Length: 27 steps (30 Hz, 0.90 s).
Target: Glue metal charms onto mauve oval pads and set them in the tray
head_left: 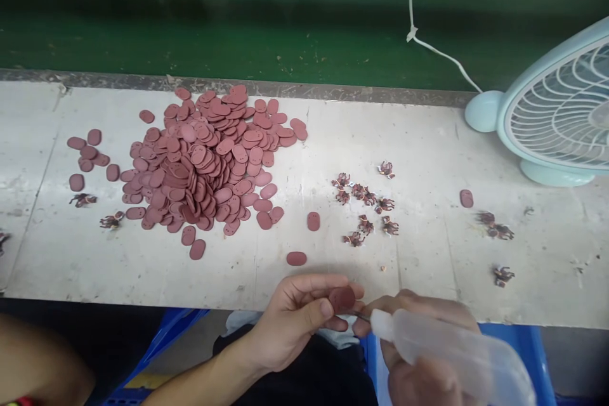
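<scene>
Bottle (466,349) in right hand (431,307): held it longways on a slant, pointed its thin tip left and slightly toward the table's (428,260) far edge. Pinched one brown disc (342,298) in left hand (292,323), by the near edge, close to the tip.

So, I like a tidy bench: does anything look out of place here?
One reddish oval disc lies toward the fan, well apart from the main pile, so it looks stray. No clear damage shows.
</scene>
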{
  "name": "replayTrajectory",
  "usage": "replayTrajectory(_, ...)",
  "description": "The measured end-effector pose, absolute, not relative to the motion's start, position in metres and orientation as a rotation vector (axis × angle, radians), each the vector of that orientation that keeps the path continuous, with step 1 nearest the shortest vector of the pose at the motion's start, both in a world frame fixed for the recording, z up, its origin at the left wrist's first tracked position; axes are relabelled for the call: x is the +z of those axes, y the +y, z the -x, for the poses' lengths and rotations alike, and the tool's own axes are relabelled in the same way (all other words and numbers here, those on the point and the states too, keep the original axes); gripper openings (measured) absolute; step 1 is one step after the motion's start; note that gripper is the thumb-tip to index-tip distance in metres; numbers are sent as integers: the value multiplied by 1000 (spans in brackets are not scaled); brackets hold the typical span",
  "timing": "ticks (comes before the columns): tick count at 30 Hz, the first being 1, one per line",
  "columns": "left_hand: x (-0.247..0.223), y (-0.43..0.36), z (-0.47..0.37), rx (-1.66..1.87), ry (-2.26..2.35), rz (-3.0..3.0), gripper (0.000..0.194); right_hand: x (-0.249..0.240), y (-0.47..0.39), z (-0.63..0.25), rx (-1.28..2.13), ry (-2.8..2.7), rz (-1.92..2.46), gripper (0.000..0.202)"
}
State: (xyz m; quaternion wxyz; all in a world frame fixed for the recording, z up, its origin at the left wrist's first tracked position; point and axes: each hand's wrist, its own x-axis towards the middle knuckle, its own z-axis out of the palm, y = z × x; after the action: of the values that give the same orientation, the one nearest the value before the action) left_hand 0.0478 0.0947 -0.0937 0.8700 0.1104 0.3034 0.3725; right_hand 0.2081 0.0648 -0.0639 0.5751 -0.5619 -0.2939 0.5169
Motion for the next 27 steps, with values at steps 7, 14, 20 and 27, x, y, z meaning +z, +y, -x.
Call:
replayTrajectory(7, -92, 98, -43, 800, 600, -235, 26, -103, 99, -302, 1645, 575, 121, 38)
replayTrajectory(14, -91, 99, -39, 800, 661, -215, 25, -125, 99, -326, 1723, 399, 85, 29)
replayTrajectory(20, -90, 99, -34, 802, 705, -190, 24, -92, 108, -272, 921, -948, 1633, 16)
replayTrajectory(27, -88, 98, -31, 804, 705, -207, 24, -95, 150, -281, 519, -1628, 2146, 16)
